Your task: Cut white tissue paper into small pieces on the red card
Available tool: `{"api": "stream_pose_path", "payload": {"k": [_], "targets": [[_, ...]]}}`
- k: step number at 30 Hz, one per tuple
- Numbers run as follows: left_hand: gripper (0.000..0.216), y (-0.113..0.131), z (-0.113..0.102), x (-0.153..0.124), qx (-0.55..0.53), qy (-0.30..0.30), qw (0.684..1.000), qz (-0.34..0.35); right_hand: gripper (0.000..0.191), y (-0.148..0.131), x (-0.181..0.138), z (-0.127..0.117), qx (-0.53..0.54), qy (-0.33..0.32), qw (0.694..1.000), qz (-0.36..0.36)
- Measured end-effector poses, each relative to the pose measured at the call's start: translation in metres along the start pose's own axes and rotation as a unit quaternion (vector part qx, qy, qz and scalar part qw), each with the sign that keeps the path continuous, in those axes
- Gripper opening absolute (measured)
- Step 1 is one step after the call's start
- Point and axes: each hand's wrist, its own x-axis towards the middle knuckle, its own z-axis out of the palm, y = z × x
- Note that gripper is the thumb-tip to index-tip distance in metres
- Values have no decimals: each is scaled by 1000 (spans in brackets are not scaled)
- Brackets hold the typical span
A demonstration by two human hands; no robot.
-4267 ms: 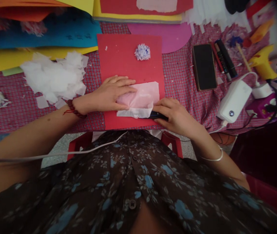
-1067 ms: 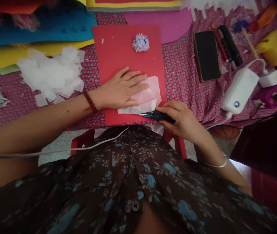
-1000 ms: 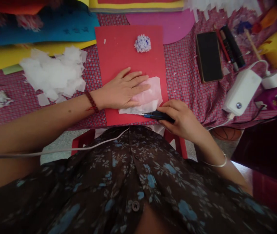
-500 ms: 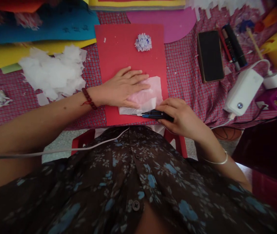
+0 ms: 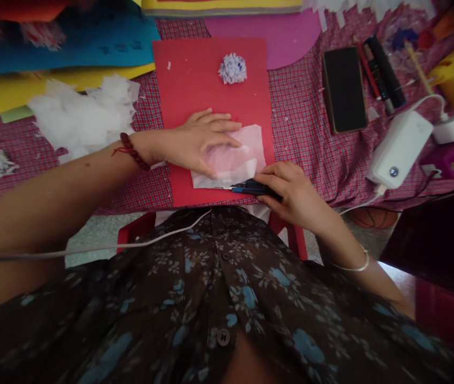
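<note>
My left hand (image 5: 195, 144) rests with fingers spread on the red sheet (image 5: 195, 80) and the left part of a thin white piece of tissue paper (image 5: 246, 146). The tissue has a folded-over flap near its lower right corner. In my right hand (image 5: 291, 186) is a black and blue utility knife (image 5: 251, 186), its blade pointing left. The blade lies along the tissue's near edge. Toward the far side of the red sheet sits a crumpled white and blue paper ball (image 5: 233, 69), apart from both hands.
Torn white tissue pieces (image 5: 87, 117) are heaped at left, near coloured sheets (image 5: 71, 42). At right lie a phone (image 5: 345, 89), markers (image 5: 384, 69) and a white power adapter (image 5: 398, 146) with cables. A white cord (image 5: 143, 245) crosses in front of my body.
My left hand has shifted slightly left, its thumb and fingers spreading further apart and its wrist lifting a little. My right hand and the knife have barely moved.
</note>
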Motion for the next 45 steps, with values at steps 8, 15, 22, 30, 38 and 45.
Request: {"api": "stream_pose_path", "payload": {"k": [8,15,22,30,38,45], "targets": [[74,-2,-5,3,-36,-14,999,-16,37,-2,3,0,-2,-2,1000,0],[70,-3,-5,4,-37,-17,999,-26,35,-3,6,2,-10,1,1000,-8],[75,2,-6,3,-3,-25,999,-24,36,-6,13,3,-6,-5,1000,-11],[74,3,-8,2,-45,-17,999,-18,41,-15,17,5,-4,-6,1000,-29],[79,-3,-5,4,-51,-23,998,-5,38,-25,-8,9,-7,0,1000,-9],[79,-5,-3,5,-62,1,998,15,37,-34,-50,4,-21,18,999,34]]}}
